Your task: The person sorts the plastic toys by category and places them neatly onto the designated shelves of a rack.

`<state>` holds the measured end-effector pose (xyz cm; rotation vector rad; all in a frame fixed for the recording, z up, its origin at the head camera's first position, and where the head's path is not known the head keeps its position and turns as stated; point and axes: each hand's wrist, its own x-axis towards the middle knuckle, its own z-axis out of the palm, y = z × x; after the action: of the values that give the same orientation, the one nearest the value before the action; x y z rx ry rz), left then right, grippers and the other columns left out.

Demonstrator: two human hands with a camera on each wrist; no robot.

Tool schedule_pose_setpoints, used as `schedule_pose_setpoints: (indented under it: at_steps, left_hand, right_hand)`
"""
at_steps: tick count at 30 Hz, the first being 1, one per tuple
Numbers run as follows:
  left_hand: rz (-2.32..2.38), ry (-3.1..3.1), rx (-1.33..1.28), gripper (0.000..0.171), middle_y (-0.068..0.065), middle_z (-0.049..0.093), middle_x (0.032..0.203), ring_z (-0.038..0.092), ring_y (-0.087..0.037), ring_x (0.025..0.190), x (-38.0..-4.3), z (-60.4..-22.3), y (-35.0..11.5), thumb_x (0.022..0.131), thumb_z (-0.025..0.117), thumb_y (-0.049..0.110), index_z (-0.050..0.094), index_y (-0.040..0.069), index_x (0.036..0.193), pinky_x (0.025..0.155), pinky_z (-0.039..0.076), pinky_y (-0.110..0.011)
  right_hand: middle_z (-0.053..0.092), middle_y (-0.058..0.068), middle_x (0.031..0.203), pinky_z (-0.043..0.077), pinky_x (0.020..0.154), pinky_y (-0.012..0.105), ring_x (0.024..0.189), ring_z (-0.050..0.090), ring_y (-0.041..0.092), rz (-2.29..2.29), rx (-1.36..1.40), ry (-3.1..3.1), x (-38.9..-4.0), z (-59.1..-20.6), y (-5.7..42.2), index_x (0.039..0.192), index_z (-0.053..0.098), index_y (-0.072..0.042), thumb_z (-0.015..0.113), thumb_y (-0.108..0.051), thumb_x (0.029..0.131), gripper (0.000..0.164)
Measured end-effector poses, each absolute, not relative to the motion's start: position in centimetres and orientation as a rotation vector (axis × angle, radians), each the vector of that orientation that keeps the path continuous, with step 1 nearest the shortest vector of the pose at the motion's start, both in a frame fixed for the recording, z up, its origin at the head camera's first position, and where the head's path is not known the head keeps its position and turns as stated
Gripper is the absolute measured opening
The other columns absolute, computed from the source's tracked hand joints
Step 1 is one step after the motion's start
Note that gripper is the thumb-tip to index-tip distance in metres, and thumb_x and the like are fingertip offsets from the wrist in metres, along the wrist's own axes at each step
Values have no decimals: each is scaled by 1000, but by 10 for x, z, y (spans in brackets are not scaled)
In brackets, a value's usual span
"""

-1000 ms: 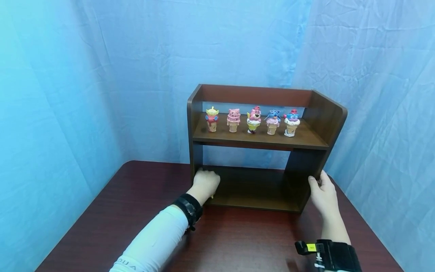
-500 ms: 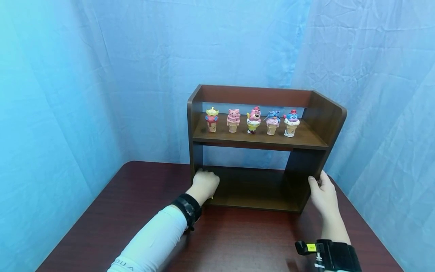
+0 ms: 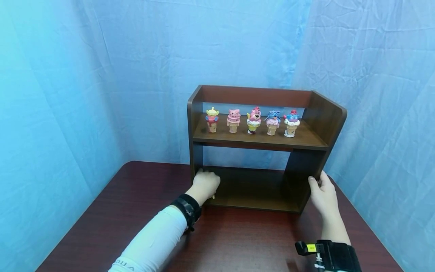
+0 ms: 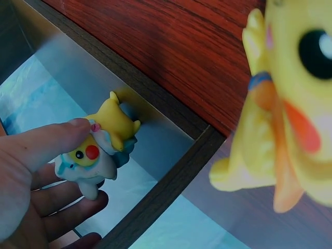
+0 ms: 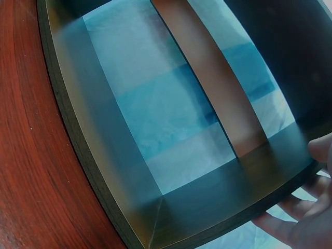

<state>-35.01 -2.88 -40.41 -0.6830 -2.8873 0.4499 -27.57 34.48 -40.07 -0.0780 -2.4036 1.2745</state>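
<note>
My left hand (image 3: 205,184) reaches into the lower left corner of a brown two-tier shelf (image 3: 259,143). In the left wrist view its thumb lies across a small yellow figurine (image 4: 98,136) with a red cheek and a white-and-blue lower part, fingers behind it. This figurine is close to the corner where the shelf's bottom board and side panel meet. The head view hides most of it under the hand. My right hand (image 3: 325,194) grips the shelf's right side panel, thumb on the front edge and fingers round the outside, as the right wrist view (image 5: 306,207) also shows.
Several ice-cream-cone figurines stand in a row on the upper tier, among them a pink one (image 3: 233,121) and a blue one (image 3: 292,122). A yellow figure (image 4: 259,129) with a black eye looms close to the left wrist camera. The shelf stands on a dark red table (image 3: 248,241).
</note>
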Motion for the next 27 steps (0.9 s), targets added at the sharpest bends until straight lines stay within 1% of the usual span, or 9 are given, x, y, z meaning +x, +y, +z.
schedule_pose_setpoints:
  at_steps: [4, 15, 19, 23, 27]
  left_hand:
    - [432, -2897, -683, 19, 5, 63, 75, 61, -18, 74, -352, -405, -29, 87, 81, 30, 70, 21, 75, 82, 49, -41]
    - [443, -2922, -678, 16, 4, 63, 75, 60, -18, 75, -351, -403, -29, 85, 83, 29, 71, 20, 79, 84, 48, -42]
    - [411, -2921, -688, 16, 3, 65, 84, 62, -19, 82, -347, -398, -29, 85, 83, 32, 72, 20, 89, 88, 48, -44]
    - [381, -2909, -704, 27, 2, 69, 97, 64, -20, 92, -342, -390, -29, 87, 81, 39, 73, 19, 104, 93, 48, -46]
    - [326, -2899, -745, 36, 2, 70, 107, 65, -20, 100, -336, -379, -27, 88, 78, 45, 72, 19, 114, 95, 49, -47]
  right_hand:
    - [43, 27, 152, 36, 100, 69, 136, 41, 49, 1273, -77, -2406, -276, -401, 345, 158, 35, -12, 34, -42, 110, 57]
    - [43, 28, 151, 37, 99, 70, 135, 42, 51, 1251, -63, -2409, -276, -401, 344, 157, 36, -10, 35, -41, 110, 56]
    - [42, 28, 152, 37, 99, 70, 135, 41, 51, 1259, -67, -2411, -276, -402, 344, 157, 35, -10, 34, -41, 110, 56]
    - [41, 28, 153, 37, 99, 70, 136, 40, 51, 1251, -65, -2414, -276, -403, 345, 158, 34, -10, 34, -41, 110, 57]
    - [41, 29, 152, 36, 99, 71, 135, 40, 52, 1229, -59, -2416, -276, -403, 346, 158, 34, -9, 34, -40, 110, 56]
